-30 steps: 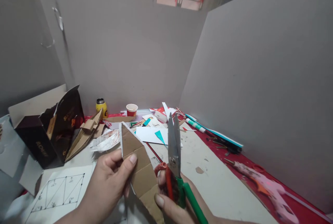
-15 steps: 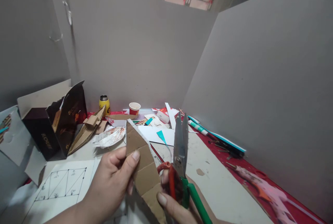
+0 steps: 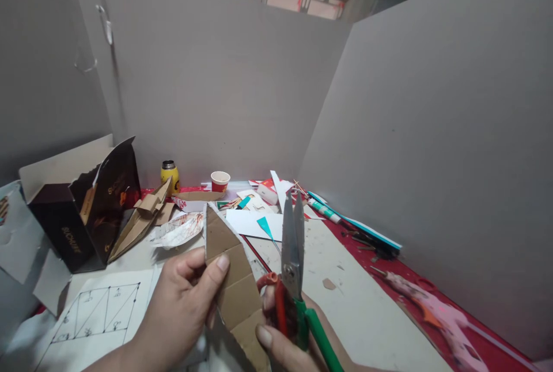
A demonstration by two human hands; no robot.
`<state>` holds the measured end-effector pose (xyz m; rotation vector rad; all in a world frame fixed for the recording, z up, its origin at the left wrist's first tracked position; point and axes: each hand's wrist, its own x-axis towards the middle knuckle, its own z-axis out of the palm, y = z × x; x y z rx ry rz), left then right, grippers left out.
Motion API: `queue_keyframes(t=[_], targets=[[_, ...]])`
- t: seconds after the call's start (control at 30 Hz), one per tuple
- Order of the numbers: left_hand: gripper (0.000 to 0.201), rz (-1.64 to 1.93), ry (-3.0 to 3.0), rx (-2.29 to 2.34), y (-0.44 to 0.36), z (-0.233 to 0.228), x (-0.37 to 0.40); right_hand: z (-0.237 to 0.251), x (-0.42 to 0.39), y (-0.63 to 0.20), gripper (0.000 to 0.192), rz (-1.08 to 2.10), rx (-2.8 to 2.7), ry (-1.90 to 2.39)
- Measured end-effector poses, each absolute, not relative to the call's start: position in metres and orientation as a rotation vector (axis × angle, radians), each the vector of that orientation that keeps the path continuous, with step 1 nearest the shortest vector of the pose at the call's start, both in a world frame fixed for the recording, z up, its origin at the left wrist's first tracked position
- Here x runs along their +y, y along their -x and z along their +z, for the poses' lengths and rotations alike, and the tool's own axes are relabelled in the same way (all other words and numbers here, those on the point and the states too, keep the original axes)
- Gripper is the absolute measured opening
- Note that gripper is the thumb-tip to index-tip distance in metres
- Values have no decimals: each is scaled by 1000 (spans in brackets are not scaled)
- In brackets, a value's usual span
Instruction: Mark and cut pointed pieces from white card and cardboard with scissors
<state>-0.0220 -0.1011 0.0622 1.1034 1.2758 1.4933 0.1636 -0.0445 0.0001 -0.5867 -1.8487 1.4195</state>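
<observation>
My left hand (image 3: 184,303) pinches a bent strip of brown corrugated cardboard (image 3: 237,280) between thumb and fingers near its pointed upper end. Crosswise creases mark the strip, and a white edge runs along its right side. In my right hand (image 3: 289,337) is a pair of scissors (image 3: 294,245) with green and red handles. The blades point up and stand slightly apart at the tips, with nothing between them. My right thumb also touches the lower part of the cardboard. The strip's bottom end runs out of the frame.
A dark box (image 3: 82,211) stands at left beside a cardboard boat-like shape (image 3: 142,216). Behind are a yellow bottle (image 3: 170,177) and a paper cup (image 3: 220,181). A paper with a line drawing (image 3: 99,314) lies front left. A glue gun (image 3: 427,303) rests at right along the grey wall.
The whole view has shifted slightly, so most things appear a little farther left. Both hands keep their holds on the cardboard and the scissors.
</observation>
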Motion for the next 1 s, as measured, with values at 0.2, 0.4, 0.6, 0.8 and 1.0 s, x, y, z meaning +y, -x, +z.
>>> queue_keyframes(t=[0.2,0.4,0.6,0.8,1.0], targets=[[30,1540,-1086,1346,24,56,-101,-1,-46,-161,22,1482,-1807,536],[30,1597,-1064,1473,21,58,-102,-1,-48,-154,29,1543,-1792,581],[30,1669,-975,1467,37,61,-96,16,-36,-166,38,1567,-1893,505],[33,1779,-747,1349,47,73,-90,29,-30,-191,57,1721,-2111,426],[35,1838,-739,1368,45,81,-88,22,-33,-204,44,1750,-2020,513]])
